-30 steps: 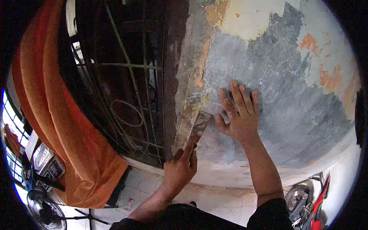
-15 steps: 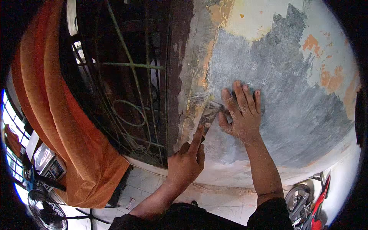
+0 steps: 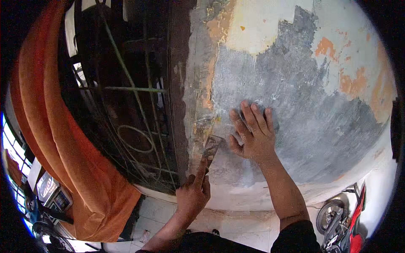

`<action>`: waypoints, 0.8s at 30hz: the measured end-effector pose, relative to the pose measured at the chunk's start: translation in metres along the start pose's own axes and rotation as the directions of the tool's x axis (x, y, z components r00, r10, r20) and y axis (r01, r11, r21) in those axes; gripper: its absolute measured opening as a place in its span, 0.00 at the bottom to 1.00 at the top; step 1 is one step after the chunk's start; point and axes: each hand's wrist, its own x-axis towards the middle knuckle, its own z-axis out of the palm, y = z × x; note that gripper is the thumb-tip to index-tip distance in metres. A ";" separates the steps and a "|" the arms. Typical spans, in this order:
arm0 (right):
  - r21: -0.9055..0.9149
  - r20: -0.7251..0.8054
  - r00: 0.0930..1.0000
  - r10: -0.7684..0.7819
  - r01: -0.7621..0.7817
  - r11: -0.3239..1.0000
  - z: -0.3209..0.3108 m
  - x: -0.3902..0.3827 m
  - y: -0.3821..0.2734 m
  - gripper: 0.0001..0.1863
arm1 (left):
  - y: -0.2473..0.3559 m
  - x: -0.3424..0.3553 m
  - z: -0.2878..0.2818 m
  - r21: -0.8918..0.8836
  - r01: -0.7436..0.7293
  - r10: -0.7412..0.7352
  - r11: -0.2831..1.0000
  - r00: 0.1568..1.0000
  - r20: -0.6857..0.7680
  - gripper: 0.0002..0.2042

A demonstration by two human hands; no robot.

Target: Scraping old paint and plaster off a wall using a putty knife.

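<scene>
My left hand [image 3: 193,195] is closed round the handle of a scraper [image 3: 213,144], its index finger stretched along the tool towards the blade. The flat blade lies against the wall beside the rough, chipped strip [image 3: 201,92] that borders the dark window frame. To the right of it, my right hand [image 3: 258,141] rests open on the grey patch of wall [image 3: 291,105], fingers spread and pointing up. Whitish dust shows on its fingers. Around the grey patch are pale paint and bare orange-brown spots [image 3: 354,81].
A dark window with metal bars [image 3: 135,88] is on the left, with an orange curtain [image 3: 46,105] beside it. A black fan [image 3: 50,238] stands at lower left. At lower right, a red and black motorcycle [image 3: 352,223] is parked by the wall on pale floor tiles [image 3: 156,211].
The scraper in my left hand has moved down along the wall's edge strip. My right hand stays at about the same spot on the wall, while the whole view has shifted.
</scene>
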 end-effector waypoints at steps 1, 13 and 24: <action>-0.036 0.013 1.000 -0.008 0.008 0.999 0.000 -0.003 0.002 0.28 | 0.008 0.007 -0.003 -0.010 -0.003 0.003 1.000 1.000 0.011 0.32; 0.041 0.013 1.000 0.020 -0.021 0.999 -0.001 -0.007 0.011 0.36 | 0.023 0.035 -0.006 0.000 -0.099 0.099 0.995 0.991 -0.087 0.32; 0.314 0.040 0.996 0.083 -0.091 0.945 -0.024 -0.004 0.007 0.33 | 0.035 0.041 -0.011 0.080 -0.219 0.230 0.972 0.958 -0.172 0.36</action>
